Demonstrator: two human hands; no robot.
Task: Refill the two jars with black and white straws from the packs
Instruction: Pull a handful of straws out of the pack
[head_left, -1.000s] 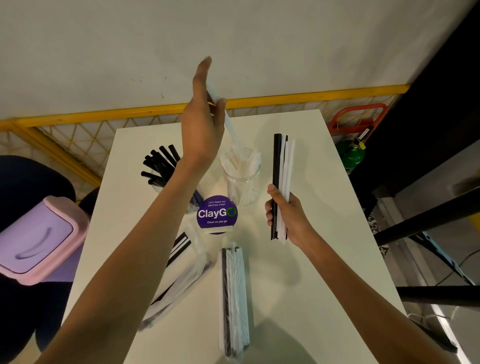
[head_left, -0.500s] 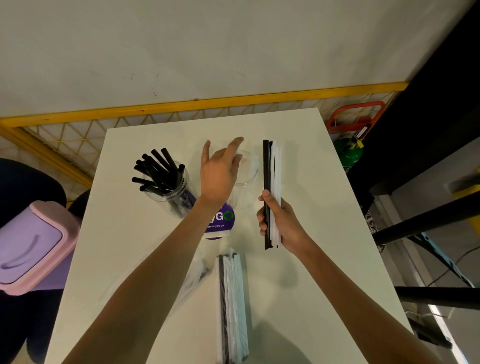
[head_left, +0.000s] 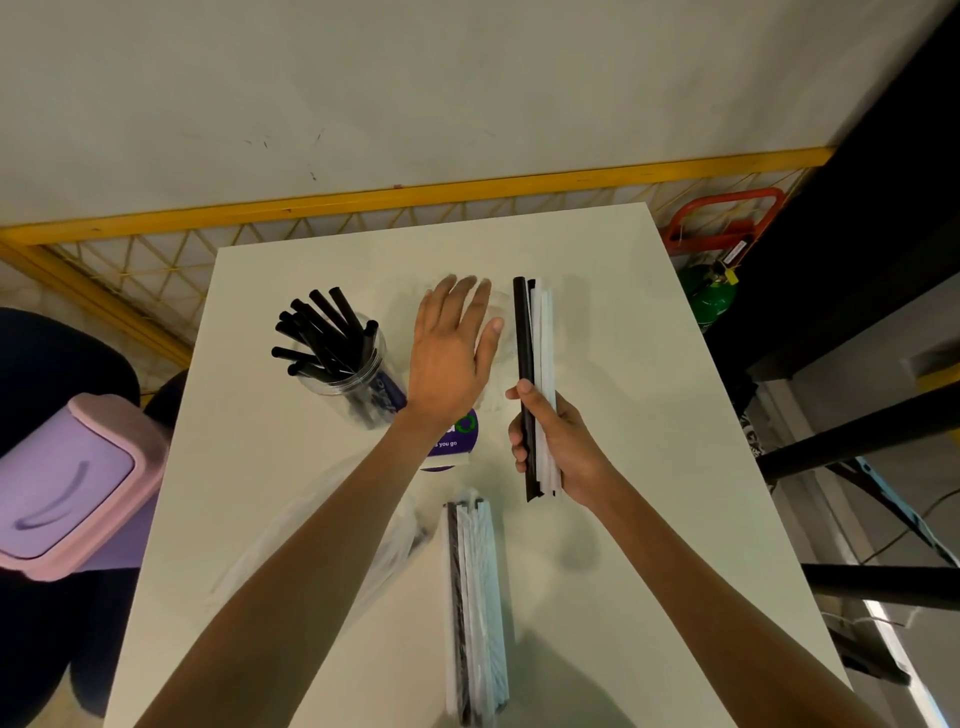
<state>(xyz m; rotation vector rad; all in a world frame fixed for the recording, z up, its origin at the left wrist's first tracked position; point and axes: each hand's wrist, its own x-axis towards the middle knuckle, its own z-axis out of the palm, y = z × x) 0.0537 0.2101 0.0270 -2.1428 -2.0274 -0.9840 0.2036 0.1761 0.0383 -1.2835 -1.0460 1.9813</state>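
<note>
A clear jar (head_left: 358, 387) holding several black straws (head_left: 324, 338) stands at the left of the white table (head_left: 623, 364). My left hand (head_left: 452, 353) is spread flat, fingers apart, over the second clear jar (head_left: 496, 332), which it mostly hides. My right hand (head_left: 556, 447) grips a small bundle of straws (head_left: 535, 353), one black and the others white, pointing away from me just right of that jar. A pack of black and white straws (head_left: 475, 597) lies on the near part of the table.
A purple round sign (head_left: 454, 439) stands below the jars. A crumpled clear plastic bag (head_left: 322, 540) lies under my left forearm. A pink-lidded bin (head_left: 67, 483) sits left of the table. A yellow rail runs behind; a green bottle (head_left: 711, 296) is at the right.
My left hand came down from high above the white-straw jar, where it held a white straw, and now hovers flat over the jar with nothing in it. My right hand barely moved.
</note>
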